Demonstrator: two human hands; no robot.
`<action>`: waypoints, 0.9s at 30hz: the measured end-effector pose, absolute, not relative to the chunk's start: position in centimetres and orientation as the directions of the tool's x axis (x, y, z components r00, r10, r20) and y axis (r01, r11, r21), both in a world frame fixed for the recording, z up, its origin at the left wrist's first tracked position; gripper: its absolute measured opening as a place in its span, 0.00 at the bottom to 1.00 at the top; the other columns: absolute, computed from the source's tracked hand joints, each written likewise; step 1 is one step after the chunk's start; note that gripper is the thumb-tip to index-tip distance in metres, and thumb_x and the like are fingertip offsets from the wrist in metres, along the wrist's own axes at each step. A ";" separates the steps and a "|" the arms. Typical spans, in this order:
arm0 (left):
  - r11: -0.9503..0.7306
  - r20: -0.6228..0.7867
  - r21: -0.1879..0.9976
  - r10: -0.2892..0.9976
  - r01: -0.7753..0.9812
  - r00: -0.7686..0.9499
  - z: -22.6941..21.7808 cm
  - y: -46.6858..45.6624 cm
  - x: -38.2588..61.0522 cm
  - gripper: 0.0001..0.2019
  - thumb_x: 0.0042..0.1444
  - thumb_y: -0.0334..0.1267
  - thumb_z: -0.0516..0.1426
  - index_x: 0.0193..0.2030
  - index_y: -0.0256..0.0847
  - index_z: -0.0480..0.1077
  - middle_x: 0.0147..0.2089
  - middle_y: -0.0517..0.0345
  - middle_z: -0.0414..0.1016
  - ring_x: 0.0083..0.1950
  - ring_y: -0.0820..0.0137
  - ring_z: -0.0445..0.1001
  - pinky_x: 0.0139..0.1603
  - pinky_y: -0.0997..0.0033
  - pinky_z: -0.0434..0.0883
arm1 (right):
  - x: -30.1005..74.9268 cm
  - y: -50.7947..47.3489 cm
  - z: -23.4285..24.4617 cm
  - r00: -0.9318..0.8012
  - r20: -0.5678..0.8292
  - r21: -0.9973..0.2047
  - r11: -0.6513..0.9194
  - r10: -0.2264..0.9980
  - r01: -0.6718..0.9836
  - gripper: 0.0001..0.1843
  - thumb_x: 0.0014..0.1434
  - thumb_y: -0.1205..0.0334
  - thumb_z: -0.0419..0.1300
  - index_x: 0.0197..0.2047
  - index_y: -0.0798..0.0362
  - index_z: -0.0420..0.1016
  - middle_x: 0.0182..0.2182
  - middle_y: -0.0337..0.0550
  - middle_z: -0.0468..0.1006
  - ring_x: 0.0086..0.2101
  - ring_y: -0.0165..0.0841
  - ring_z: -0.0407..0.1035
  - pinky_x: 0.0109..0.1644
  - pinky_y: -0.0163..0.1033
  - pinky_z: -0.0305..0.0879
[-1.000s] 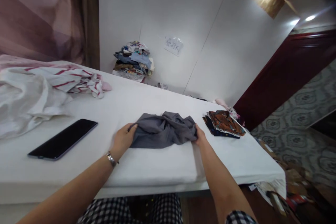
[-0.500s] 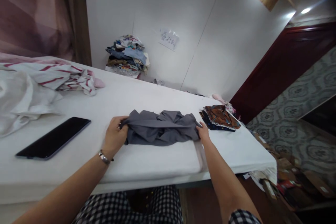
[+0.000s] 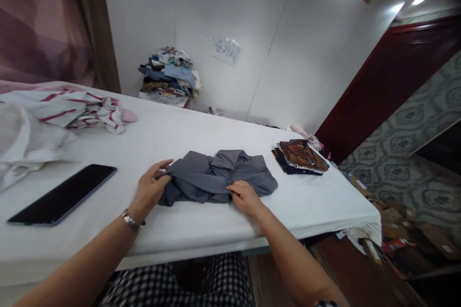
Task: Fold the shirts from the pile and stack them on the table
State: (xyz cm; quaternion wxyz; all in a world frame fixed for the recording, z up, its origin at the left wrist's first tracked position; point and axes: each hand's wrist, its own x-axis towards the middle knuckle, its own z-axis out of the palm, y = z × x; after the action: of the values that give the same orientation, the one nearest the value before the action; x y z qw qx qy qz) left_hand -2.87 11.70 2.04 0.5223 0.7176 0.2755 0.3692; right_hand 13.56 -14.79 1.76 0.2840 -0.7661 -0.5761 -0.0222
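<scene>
A dark grey shirt (image 3: 216, 172) lies bunched into a long, folded bundle on the white-covered table, with loose creases across its middle. My left hand (image 3: 150, 186) is at its left end, thumb and fingers pinched on the cloth. My right hand (image 3: 245, 196) pinches the cloth at the front, right of the middle, where a fold runs across. The shirt's right end lies flat and free of my hands. A bracelet (image 3: 131, 220) is on my left wrist.
A black phone (image 3: 63, 196) lies to the left. Beyond it are rumpled white cloth (image 3: 29, 144) and red-striped cloth (image 3: 68, 105). Folded brown and navy clothes (image 3: 301, 157) sit on the right. A clothes pile (image 3: 171, 76) stands at the wall under a paper sign (image 3: 226, 51).
My right hand has left the shirt's right end and moved left to pinch its front middle. My left hand, still on the left end, has shifted slightly left. The right end now lies flatter.
</scene>
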 end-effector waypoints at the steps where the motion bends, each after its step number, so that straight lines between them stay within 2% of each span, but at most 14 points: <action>1: -0.214 0.170 0.977 0.834 0.024 0.525 2.1 12.2 -2.9 0.24 0.41 0.41 0.57 0.48 0.43 0.73 0.42 0.56 0.74 0.35 0.68 0.71 0.35 0.68 0.70 | 13.4 -15.3 1.7 0.310 0.367 -0.428 -0.137 0.877 0.893 0.15 0.56 0.75 0.53 0.40 0.52 0.78 0.31 0.43 0.77 0.35 0.34 0.68 0.43 0.39 0.63; 4: -0.050 0.009 0.993 0.931 0.102 0.364 2.9 13.6 -2.8 0.22 0.39 0.37 0.56 0.45 0.41 0.74 0.38 0.54 0.75 0.33 0.66 0.72 0.34 0.65 0.71 | 13.0 -17.2 1.5 0.275 0.373 -0.481 -0.069 0.886 0.874 0.14 0.53 0.76 0.53 0.34 0.53 0.77 0.27 0.39 0.74 0.31 0.32 0.66 0.39 0.36 0.62; 5: -0.077 0.021 0.985 0.941 0.152 0.338 3.4 13.8 -2.6 0.22 0.40 0.36 0.56 0.45 0.41 0.74 0.38 0.54 0.76 0.35 0.64 0.72 0.36 0.63 0.72 | 12.8 -17.7 1.5 0.272 0.372 -0.490 -0.061 0.887 0.870 0.14 0.52 0.76 0.53 0.33 0.52 0.77 0.27 0.39 0.73 0.31 0.32 0.65 0.39 0.36 0.62; 7: -0.308 0.201 0.915 0.907 0.259 0.370 4.7 13.6 -1.8 0.21 0.43 0.35 0.54 0.46 0.40 0.74 0.43 0.50 0.76 0.42 0.59 0.74 0.45 0.57 0.72 | 12.3 -18.4 1.4 0.276 0.374 -0.503 -0.056 0.885 0.863 0.15 0.50 0.77 0.52 0.33 0.52 0.77 0.30 0.41 0.75 0.34 0.32 0.67 0.42 0.37 0.63; 9: -0.634 0.450 0.711 0.742 0.303 0.496 6.2 12.3 -0.2 0.17 0.47 0.36 0.53 0.44 0.39 0.74 0.50 0.47 0.75 0.53 0.55 0.71 0.57 0.52 0.67 | 11.8 -18.5 1.5 0.287 0.370 -0.514 -0.062 0.884 0.856 0.16 0.49 0.77 0.53 0.34 0.52 0.77 0.40 0.45 0.76 0.43 0.34 0.68 0.49 0.39 0.63; 11: -0.839 0.536 0.479 0.511 0.256 0.672 7.5 10.2 1.9 0.16 0.53 0.41 0.52 0.44 0.39 0.74 0.55 0.45 0.73 0.59 0.54 0.68 0.62 0.52 0.62 | 11.3 -18.4 1.6 0.307 0.340 -0.525 -0.091 0.889 0.846 0.17 0.48 0.76 0.55 0.38 0.51 0.77 0.53 0.48 0.73 0.53 0.37 0.64 0.57 0.43 0.60; 13: -0.916 0.450 0.351 0.345 0.193 0.824 8.0 7.9 4.0 0.20 0.56 0.49 0.52 0.49 0.40 0.73 0.57 0.44 0.72 0.59 0.53 0.68 0.61 0.50 0.62 | 10.9 -18.2 1.8 0.325 0.291 -0.526 -0.133 0.900 0.840 0.21 0.49 0.72 0.58 0.47 0.50 0.75 0.59 0.48 0.68 0.58 0.39 0.61 0.61 0.47 0.56; 15: -0.935 0.303 0.302 0.280 0.187 0.911 7.6 6.0 6.0 0.27 0.54 0.55 0.53 0.55 0.40 0.69 0.60 0.41 0.70 0.59 0.50 0.68 0.59 0.46 0.63 | 10.6 -18.1 1.8 0.334 0.255 -0.519 -0.163 0.907 0.839 0.29 0.51 0.68 0.60 0.58 0.50 0.69 0.59 0.49 0.69 0.58 0.39 0.61 0.62 0.48 0.54; 17: -0.922 0.173 0.294 0.311 0.253 0.935 6.7 5.2 7.7 0.30 0.50 0.55 0.57 0.55 0.39 0.69 0.59 0.37 0.70 0.58 0.46 0.69 0.56 0.44 0.64 | 10.5 -18.0 1.7 0.334 0.248 -0.515 -0.168 0.909 0.841 0.33 0.52 0.66 0.61 0.63 0.49 0.64 0.59 0.48 0.70 0.58 0.39 0.61 0.62 0.48 0.55; 20: -0.882 0.055 0.321 0.380 0.344 0.923 6.1 6.0 9.7 0.17 0.46 0.44 0.59 0.42 0.38 0.74 0.49 0.37 0.76 0.50 0.48 0.74 0.50 0.50 0.68 | 10.7 -17.9 1.1 0.331 0.277 -0.520 -0.149 0.902 0.841 0.28 0.55 0.67 0.59 0.59 0.47 0.68 0.56 0.45 0.73 0.57 0.37 0.63 0.61 0.47 0.56; 22: -0.855 0.044 0.359 0.416 0.374 0.908 7.0 7.9 11.0 0.08 0.45 0.37 0.58 0.32 0.38 0.75 0.42 0.40 0.78 0.46 0.50 0.76 0.46 0.55 0.70 | 10.8 -17.9 0.7 0.338 0.306 -0.528 -0.137 0.890 0.838 0.21 0.56 0.68 0.58 0.53 0.47 0.74 0.53 0.44 0.76 0.56 0.36 0.65 0.60 0.46 0.56; 24: -0.816 0.065 0.411 0.470 0.406 0.880 9.1 10.5 12.6 0.04 0.46 0.33 0.57 0.28 0.37 0.74 0.39 0.39 0.78 0.45 0.50 0.76 0.44 0.55 0.70 | 10.9 -17.8 0.3 0.350 0.329 -0.538 -0.130 0.877 0.833 0.17 0.56 0.68 0.59 0.49 0.47 0.77 0.51 0.43 0.77 0.55 0.35 0.66 0.59 0.45 0.57; 27: -0.743 0.144 0.540 0.545 0.395 0.826 13.3 14.8 15.1 0.08 0.50 0.34 0.56 0.33 0.32 0.74 0.41 0.35 0.77 0.45 0.51 0.75 0.43 0.54 0.70 | 10.9 -17.9 0.2 0.353 0.344 -0.544 -0.122 0.870 0.830 0.17 0.55 0.68 0.60 0.47 0.46 0.78 0.51 0.43 0.77 0.54 0.36 0.66 0.59 0.45 0.58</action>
State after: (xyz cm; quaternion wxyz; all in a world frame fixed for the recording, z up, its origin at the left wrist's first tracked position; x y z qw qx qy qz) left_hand 15.11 14.80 13.30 0.2521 0.9217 0.2550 0.1481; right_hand 10.88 -17.85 0.17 0.3414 -0.7483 -0.5680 0.0295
